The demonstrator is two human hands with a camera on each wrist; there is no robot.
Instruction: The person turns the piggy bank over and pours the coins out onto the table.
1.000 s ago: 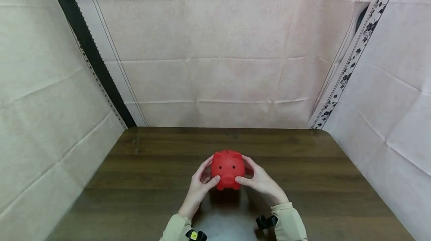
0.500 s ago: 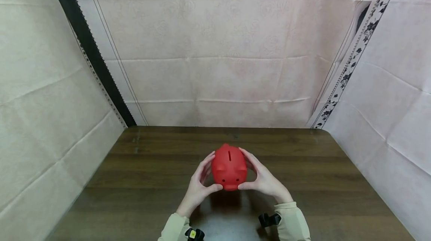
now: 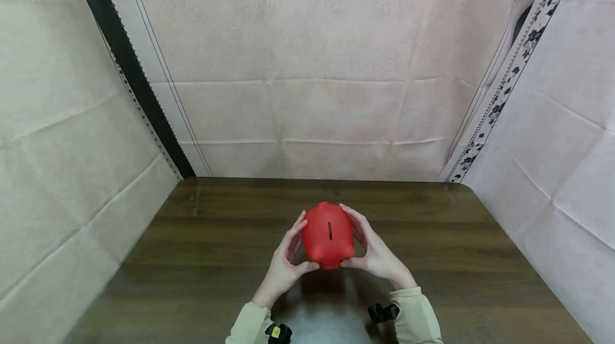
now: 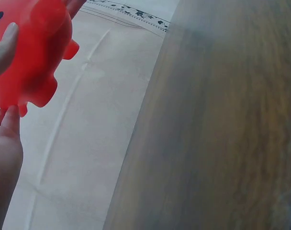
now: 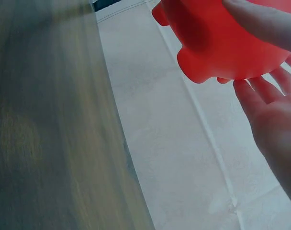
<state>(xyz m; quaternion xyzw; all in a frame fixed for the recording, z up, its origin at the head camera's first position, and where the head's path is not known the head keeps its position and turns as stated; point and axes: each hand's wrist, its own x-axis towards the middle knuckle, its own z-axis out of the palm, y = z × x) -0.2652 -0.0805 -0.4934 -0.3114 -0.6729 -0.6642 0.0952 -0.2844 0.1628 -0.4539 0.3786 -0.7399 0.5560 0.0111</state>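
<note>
A red piggy bank point(image 3: 326, 237) is held between both hands above the table, its coin slot turned up toward the head camera. My left hand point(image 3: 283, 272) grips its left side, thumb near the front and fingers around the far side. On the opposite side, my right hand point(image 3: 377, 258) grips it the same way. The left wrist view shows the piggy bank point(image 4: 33, 52) with an eye dot and stubby feet, well off the tabletop. In the right wrist view, fingertips touch the piggy bank point(image 5: 217, 48) from beneath and the thumb lies across it.
A brown wooden table point(image 3: 216, 248) lies below the hands. Pale cloth point(image 3: 307, 77) hangs behind it, with more cloth on both sides. Black wrist devices point(image 3: 383, 313) sit at the cuffs of the light sleeves point(image 3: 415, 314).
The piggy bank has tipped from showing its face to showing its top and slot. Both hands have turned with it and stayed in nearly the same place.
</note>
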